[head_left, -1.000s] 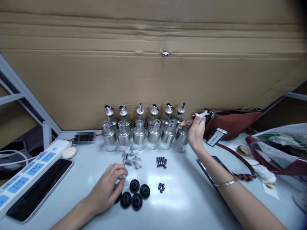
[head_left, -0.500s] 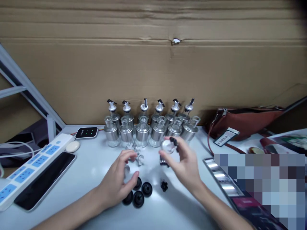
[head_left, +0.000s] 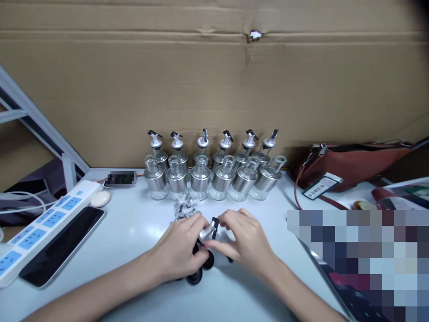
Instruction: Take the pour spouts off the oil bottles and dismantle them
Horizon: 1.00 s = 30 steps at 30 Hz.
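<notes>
My left hand [head_left: 179, 248] and my right hand [head_left: 246, 239] meet over the white table [head_left: 134, 232], both pinching a small silver pourer spout with a black part [head_left: 210, 229]. Beneath my hands lie black round caps [head_left: 194, 277], partly hidden. Just beyond the fingers is a heap of loose silver spouts [head_left: 183, 208]. Further back stand two rows of glass bottles with steel sleeves: the front row [head_left: 214, 183] is open-necked, the back row [head_left: 214, 145] carries fitted pourers.
A white and blue power strip [head_left: 40, 228] and a black phone [head_left: 60, 246] lie at the left, with a small white oval thing [head_left: 100, 198] beside them. A brown bag [head_left: 351, 163] sits at the right. A cardboard wall [head_left: 214, 89] closes the back.
My right hand came back from the bottles at the right and joined my left hand near the black caps. Both now hold one spout. The view shifted slightly.
</notes>
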Motion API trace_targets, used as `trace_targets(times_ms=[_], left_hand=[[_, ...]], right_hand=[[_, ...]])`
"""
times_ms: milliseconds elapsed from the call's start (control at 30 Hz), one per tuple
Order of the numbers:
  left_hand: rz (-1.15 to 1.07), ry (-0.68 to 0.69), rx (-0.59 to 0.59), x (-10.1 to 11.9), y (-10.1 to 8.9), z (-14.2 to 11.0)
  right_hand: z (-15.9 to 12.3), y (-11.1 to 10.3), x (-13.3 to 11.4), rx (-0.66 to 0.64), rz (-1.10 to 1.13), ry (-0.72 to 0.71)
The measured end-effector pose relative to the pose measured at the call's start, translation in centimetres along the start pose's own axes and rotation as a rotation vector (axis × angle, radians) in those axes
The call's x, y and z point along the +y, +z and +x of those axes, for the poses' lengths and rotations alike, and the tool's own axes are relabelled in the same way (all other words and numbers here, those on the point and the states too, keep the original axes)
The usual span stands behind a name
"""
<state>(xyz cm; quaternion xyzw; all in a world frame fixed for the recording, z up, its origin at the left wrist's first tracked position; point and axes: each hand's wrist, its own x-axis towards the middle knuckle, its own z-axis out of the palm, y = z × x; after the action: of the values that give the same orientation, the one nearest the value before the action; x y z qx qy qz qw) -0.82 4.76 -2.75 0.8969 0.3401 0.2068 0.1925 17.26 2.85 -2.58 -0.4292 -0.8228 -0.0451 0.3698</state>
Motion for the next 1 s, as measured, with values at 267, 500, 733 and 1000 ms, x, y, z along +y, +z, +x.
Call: trace_targets(times_ms=[267,500,733,1000], left_hand=[[0.026,0.103,0.004,-0.1,0.1,0.1],[-0.085,0.061,0.067,0.6,0.5,-0.3],[-0.127,0.192,0.161,0.8,-1.2,-0.5],[-0.027,0.127,0.130,-0.1,-1.7,0.3]], right_hand=[[0.0,-0.4,0.0,0.006,-0.174,-0.177],[-0.1,0.0,-0.5,-0.065,-0.102,-0.296],[-0.5,-0.8,1.6,-0.002,0.228,0.096],[-1.0,-3.3,7.3,-0.365,0.221,0.552]])
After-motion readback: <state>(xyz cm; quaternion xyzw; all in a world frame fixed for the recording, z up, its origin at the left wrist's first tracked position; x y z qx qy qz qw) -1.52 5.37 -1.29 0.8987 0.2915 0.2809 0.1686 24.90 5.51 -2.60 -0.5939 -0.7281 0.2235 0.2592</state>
